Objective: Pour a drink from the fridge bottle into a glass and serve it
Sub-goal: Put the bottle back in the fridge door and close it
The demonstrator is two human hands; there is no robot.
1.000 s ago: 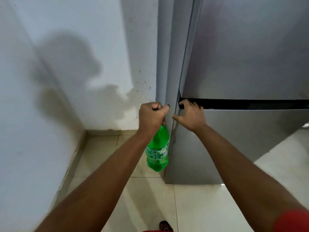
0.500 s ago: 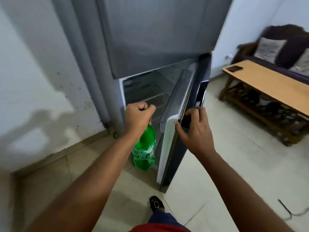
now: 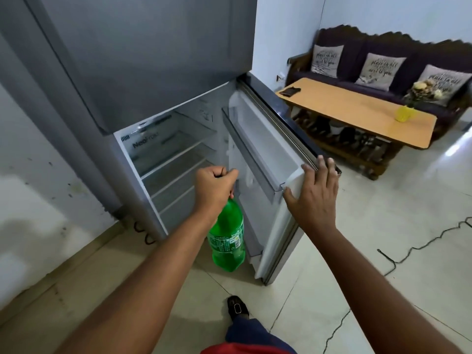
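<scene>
While the fridge (image 3: 143, 72) stands by the wall on the left with its lower door (image 3: 270, 180) swung wide, the shelves inside look bare. The left hand (image 3: 214, 186) is curled tight round the neck of a green bottle (image 3: 226, 241), which hangs upright just in front of the open compartment, above the floor. The right hand (image 3: 313, 194) lies flat with straight fingers on the door's edge. Further right, a wooden worktop (image 3: 357, 111) carries a dark wallet-ish thing near its left corner and a yellow cup (image 3: 404, 115) near its right edge, sofa (image 3: 383, 60) behind
</scene>
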